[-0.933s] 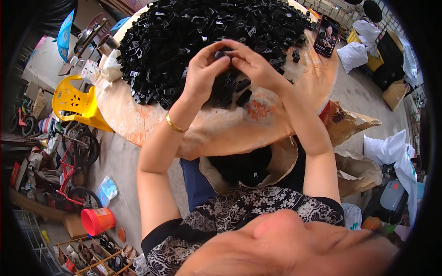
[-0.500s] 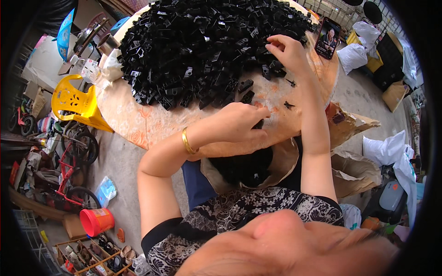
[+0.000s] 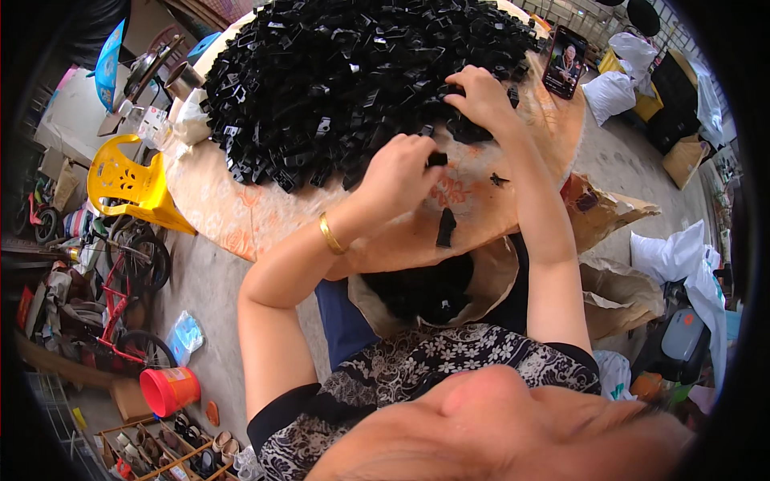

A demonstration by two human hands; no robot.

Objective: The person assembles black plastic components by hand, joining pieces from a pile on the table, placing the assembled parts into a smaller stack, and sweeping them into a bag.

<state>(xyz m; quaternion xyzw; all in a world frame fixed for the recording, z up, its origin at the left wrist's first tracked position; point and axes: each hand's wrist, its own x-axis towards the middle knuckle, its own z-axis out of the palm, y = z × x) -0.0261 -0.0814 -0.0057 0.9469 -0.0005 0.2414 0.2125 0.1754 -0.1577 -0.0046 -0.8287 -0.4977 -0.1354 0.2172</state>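
Note:
A large heap of small black plastic parts (image 3: 321, 104) covers the far part of the round table. My left hand (image 3: 403, 172), with a gold bangle at its wrist, is at the heap's near edge, its fingers closed on a black plastic part (image 3: 437, 159). To its right my right hand (image 3: 480, 100) reaches into the heap's edge, thumb and forefinger apart and touching black parts. A single black part (image 3: 446, 228) lies by the table's near edge. Below that edge, an open paper sack (image 3: 491, 276) at my lap holds many dark parts.
Patterned cloth (image 3: 241, 212) covers the table. A phone (image 3: 566, 62) stands at its right side, near a tiny dark scrap (image 3: 498, 179). To the left are a yellow chair (image 3: 128, 180) and a red bucket (image 3: 168, 390). White sacks (image 3: 609, 98) and torn cardboard (image 3: 601, 212) are at the right.
My left hand has moved away from the near edge toward the heap, and a black part now shows near where it was. My right hand has shifted left and slightly nearer, into the heap's edge.

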